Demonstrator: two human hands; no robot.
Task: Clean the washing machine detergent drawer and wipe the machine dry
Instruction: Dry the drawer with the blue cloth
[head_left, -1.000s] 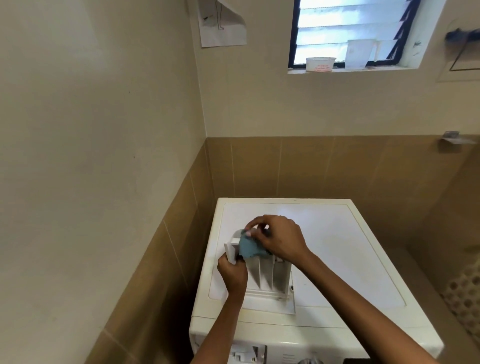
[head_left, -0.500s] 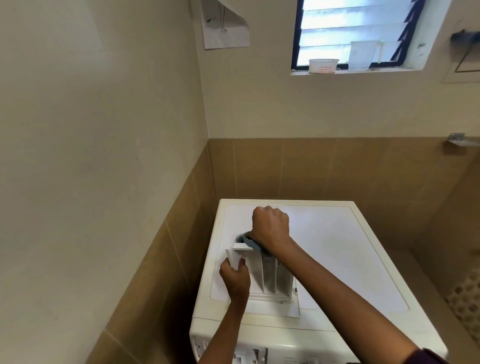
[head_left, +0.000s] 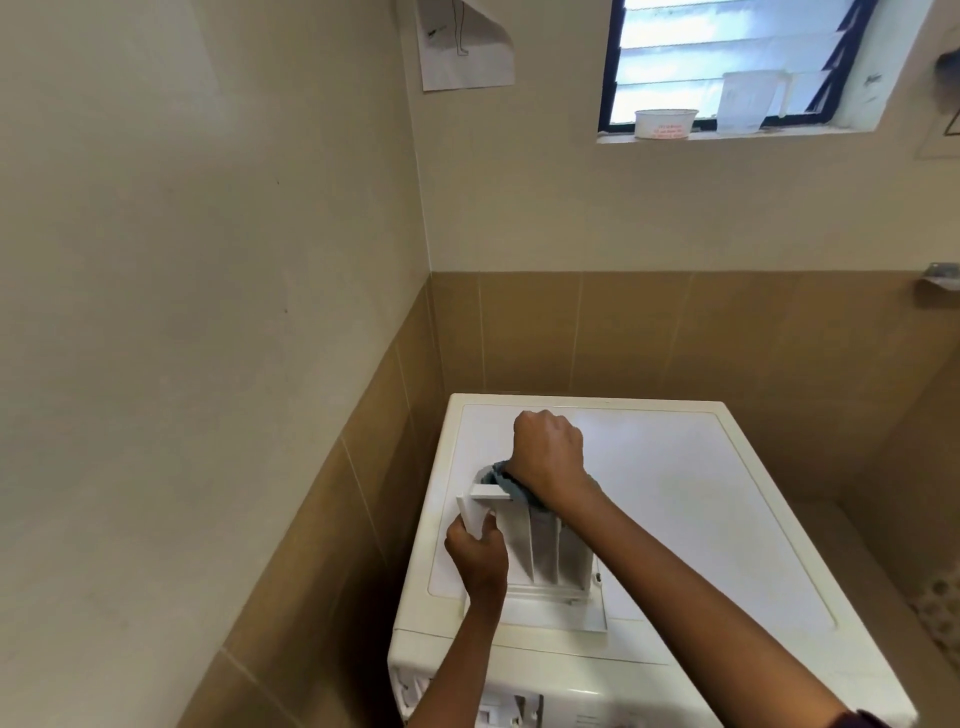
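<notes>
The detergent drawer (head_left: 540, 551) lies on top of the washing machine (head_left: 727, 493). The left grip (head_left: 478, 558) clasps its end panel; the right grip (head_left: 548, 457) clenches a blue cloth (head_left: 505, 480) pushed into the far compartment. Risk: hard scrubbing may tip or slide the drawer off. The near compartments appear empty

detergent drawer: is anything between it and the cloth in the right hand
Nothing visible does. The right hand pushes the blue-grey cloth straight into the far end of the white plastic detergent drawer, which the left hand holds by its front panel.
</notes>
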